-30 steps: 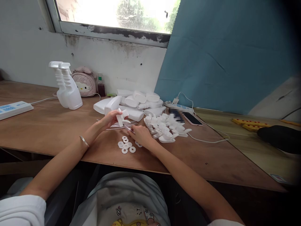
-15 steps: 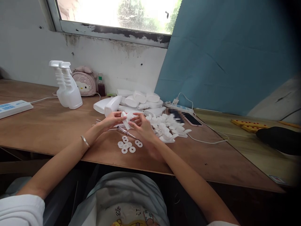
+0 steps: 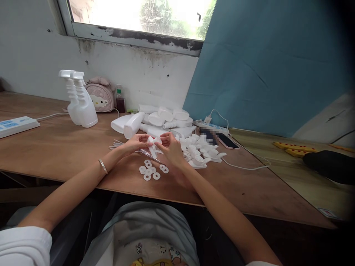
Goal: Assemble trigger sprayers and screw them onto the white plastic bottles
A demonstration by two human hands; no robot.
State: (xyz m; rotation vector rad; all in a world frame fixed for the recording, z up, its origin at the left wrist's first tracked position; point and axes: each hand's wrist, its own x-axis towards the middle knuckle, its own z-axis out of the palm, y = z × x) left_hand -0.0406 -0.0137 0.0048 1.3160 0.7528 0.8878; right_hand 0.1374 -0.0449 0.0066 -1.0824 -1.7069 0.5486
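Both hands meet over the table around a white spray bottle trigger head (image 3: 153, 147). My left hand (image 3: 138, 143) is closed on its left side, fingers pinching. From the right, my right hand (image 3: 171, 147) grips the same piece with thumb and fingers. Just below lies a screwdriver (image 3: 151, 155) with a clear handle, partly covered by the piece. Several flat white washers (image 3: 148, 171) are spread on the table nearer to me. Thin white tubes (image 3: 116, 144) stick out behind my left wrist. More white trigger heads (image 3: 198, 149) are heaped beside my right hand.
White empty-looking bottles (image 3: 158, 120) are piled behind my hands. Two assembled spray bottles (image 3: 81, 103) stand at the left, near a pink bag (image 3: 100, 98) and a small dark-liquid bottle (image 3: 120, 101). A phone (image 3: 227, 141), cables and power strips (image 3: 18, 125) lie on the brown table (image 3: 69, 155).
The trigger head has turned in my hands and dropped slightly, now showing its lever angled outward. My hands have come closer together. The other things lie as before.
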